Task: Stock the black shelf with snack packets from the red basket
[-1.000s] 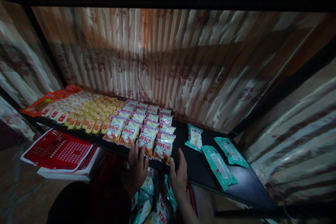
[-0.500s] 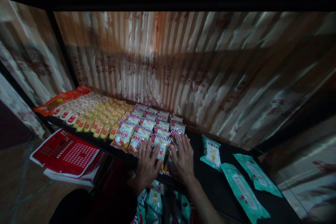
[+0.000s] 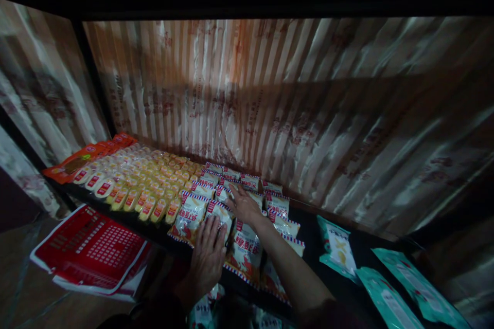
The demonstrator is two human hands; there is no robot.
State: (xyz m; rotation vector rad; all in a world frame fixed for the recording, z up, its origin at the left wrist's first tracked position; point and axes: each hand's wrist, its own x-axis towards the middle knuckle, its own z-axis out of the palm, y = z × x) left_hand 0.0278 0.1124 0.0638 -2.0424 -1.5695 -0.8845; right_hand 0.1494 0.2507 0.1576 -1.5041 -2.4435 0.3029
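Observation:
Rows of white snack packets with red print (image 3: 247,249) lie on a dark shelf (image 3: 309,226). My left hand (image 3: 208,257) lies flat, fingers spread, on the front packets near the shelf's edge. My right hand (image 3: 242,204) reaches further back, fingers stretched out and resting on packets in the middle rows. Neither hand grips anything.
Small yellow packets (image 3: 142,185) fill the shelf's left part, with orange packs (image 3: 77,162) at the far left. Teal packets (image 3: 338,249) lie on the right. A red basket (image 3: 88,249) sits below left. More packets (image 3: 203,311) lie under the shelf edge. A striped wall stands behind.
My right hand has moved from the front packets to the rows further back. The left hand stays on the front packets. The camera has shifted slightly.

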